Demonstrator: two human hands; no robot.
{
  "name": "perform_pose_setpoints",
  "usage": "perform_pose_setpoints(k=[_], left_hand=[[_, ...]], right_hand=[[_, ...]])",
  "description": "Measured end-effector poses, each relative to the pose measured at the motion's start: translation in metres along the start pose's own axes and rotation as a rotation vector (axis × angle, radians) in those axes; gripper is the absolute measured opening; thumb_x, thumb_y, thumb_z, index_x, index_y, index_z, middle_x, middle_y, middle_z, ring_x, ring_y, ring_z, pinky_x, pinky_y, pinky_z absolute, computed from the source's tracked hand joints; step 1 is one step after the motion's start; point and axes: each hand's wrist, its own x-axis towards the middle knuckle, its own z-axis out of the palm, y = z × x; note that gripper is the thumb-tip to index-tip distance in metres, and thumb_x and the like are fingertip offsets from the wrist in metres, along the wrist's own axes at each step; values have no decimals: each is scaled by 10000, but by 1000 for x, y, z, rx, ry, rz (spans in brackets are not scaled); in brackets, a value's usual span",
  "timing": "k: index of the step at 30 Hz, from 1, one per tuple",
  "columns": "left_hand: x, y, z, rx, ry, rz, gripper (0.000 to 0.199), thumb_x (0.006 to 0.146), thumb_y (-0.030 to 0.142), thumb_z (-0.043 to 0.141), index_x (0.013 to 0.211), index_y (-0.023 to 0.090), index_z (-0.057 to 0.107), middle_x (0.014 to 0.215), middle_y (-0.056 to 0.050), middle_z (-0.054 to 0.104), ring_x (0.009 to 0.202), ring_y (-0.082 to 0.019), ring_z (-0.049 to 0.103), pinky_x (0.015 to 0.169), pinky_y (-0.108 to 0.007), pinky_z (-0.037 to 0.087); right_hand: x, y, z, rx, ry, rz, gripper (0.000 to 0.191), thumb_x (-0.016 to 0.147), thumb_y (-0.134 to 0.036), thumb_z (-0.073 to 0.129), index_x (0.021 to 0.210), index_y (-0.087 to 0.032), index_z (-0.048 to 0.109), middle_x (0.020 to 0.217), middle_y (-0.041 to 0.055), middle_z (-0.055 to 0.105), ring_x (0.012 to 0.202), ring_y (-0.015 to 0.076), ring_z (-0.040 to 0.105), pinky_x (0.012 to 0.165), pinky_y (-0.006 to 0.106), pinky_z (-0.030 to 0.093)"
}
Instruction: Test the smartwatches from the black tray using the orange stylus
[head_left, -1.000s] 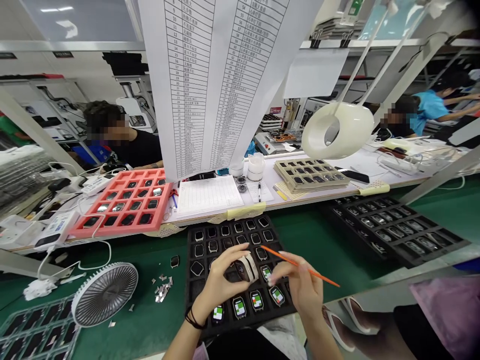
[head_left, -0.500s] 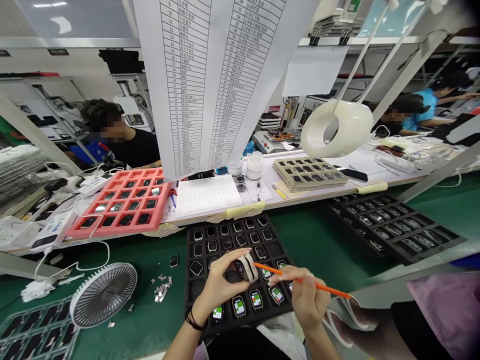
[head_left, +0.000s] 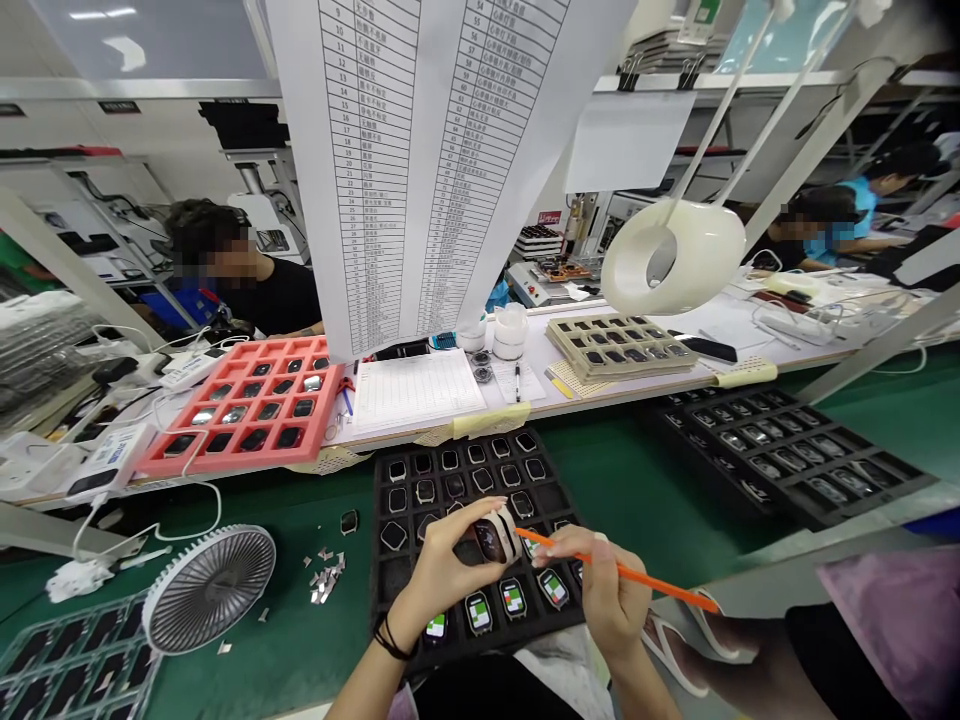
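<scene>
Left hand (head_left: 442,570) curled around a smartwatch (head_left: 491,538) with a pale band, thumb and fingers closed on it, just above a black slotted tray (head_left: 386,590). Right hand (head_left: 611,590) pinching an orange stick (head_left: 637,577) between thumb and fingers, its tip just beside the watch. Directly below the hands, lit-screen watches (head_left: 478,613) in the tray's nearest row. To the left of the hands, on the green table (head_left: 645,480), small metal scraps (head_left: 325,578) and a desk fan (head_left: 208,590). Ahead of the hands, past the tray, a red tray of watches (head_left: 240,405).

Hanging paper chart (head_left: 442,170)'s rows show 9 and 54.
</scene>
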Motion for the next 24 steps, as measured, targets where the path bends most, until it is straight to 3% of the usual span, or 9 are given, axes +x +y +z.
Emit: perform_pose_setpoints(k=[17,24], left_hand=[[-1,-1,2,-7,4,-10,622,611,5,650,1196,209,603,1202,-65,673,1104,-255,637,973,-387,515],[4,-4,13,-52,6,-155,501,647,102,692,1139,183,635,1113,-84,712,929,-237,700,762,-318,595]], right_hand=[[-2,-1,5,47,-50,-21,418,990,-282,337,788,-240,701,629,35,693,620,199,650,601,338,507],[2,10,1,-49,-78,32,442,982,-333,345,753,-227,708,605,39,663,580,194,628,566,323,500]])
